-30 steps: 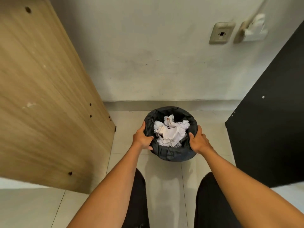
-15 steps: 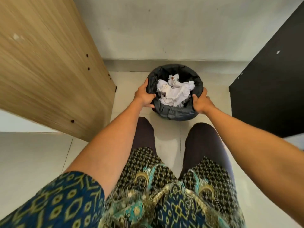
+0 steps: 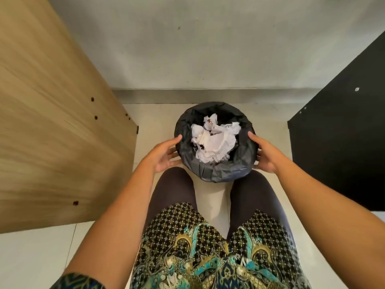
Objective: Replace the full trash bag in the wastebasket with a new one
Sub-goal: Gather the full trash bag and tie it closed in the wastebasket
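Round wastebasket lined with a black plastic trash bag (image 3: 216, 163) stands on pale floor tiles (image 3: 154, 122) near the grey wall (image 3: 208, 49), between a light wooden panel (image 3: 52, 113) on the left and a black panel (image 3: 341, 130) on the right; bare tile shows on both sides; left hand (image 3: 164, 154) fingers straight and spread, thumb tip at the bag's rim; right hand (image 3: 265, 155) likewise splayed against the opposite side, gripping nothing; one basket, one bag, two hands; crumpled white paper (image 3: 212, 142) fills the bag.
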The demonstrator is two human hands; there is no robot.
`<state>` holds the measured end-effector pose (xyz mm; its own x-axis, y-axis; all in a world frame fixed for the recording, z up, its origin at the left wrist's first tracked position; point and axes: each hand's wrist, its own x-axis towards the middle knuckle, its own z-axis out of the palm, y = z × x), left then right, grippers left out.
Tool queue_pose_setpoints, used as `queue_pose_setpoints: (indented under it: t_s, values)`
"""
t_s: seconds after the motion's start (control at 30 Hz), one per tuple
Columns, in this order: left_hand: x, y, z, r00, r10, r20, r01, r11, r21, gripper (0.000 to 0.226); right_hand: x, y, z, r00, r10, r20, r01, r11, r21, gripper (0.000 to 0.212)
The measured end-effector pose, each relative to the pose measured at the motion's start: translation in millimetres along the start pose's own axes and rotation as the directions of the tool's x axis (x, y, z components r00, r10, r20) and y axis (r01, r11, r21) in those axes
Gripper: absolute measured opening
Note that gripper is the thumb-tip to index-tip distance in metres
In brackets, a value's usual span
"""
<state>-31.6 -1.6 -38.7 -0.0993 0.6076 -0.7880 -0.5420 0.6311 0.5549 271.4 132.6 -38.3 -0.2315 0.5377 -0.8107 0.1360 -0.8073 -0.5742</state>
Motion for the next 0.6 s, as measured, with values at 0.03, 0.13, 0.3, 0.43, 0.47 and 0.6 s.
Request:
queue_pose_setpoints:
  t_s: [0.03, 0.13, 0.3, 0.43, 0.47, 0.6]
  values:
    - [1.3, -0.9, -0.4, 1.000, 0.003, -0.009, -0.003, 1.000, -0.004, 0.047, 2.4, 1.9, -1.4, 1.000, 0.008, 0.023, -0.009, 0.999, 0.049, 0.053]
    - [-0.4, 0.4, 1.9, 0.998, 0.003, -0.058, -0.003, 1.000, -0.003, 0.044, 3.8, 0.4, -1.9, 1.000, 0.012, 0.017, -0.014, 0.992, 0.124, 0.054]
    - [-18.1, 5.9, 4.1, 0.992, 0.025, -0.124, -0.016, 0.997, 0.076, 0.042, -13.3, -16.8, 0.2, 0.992, -0.054, -0.111, 0.051, 0.998, -0.029, 0.049]
    - [-22.5, 7.5, 14.7, 0.924, 0.210, -0.319, -0.151, 0.968, 0.201, 0.056, -21.8, -24.3, 9.0, 0.920, -0.273, -0.282, 0.184, 0.934, -0.306, 0.038]
    - [-24.0, 7.9, 22.1, 0.866, 0.311, -0.391, -0.193, 0.930, 0.312, 0.055, -23.9, -25.1, 14.9, 0.883, -0.346, -0.318, 0.204, 0.892, -0.404, 0.039]
    - [-39.2, -6.4, 60.8, 0.597, 0.707, -0.378, -0.192, 0.584, 0.789, 0.036, -39.3, -20.1, 46.4, 0.710, -0.641, -0.292, 0.211, 0.589, -0.780, 0.035]
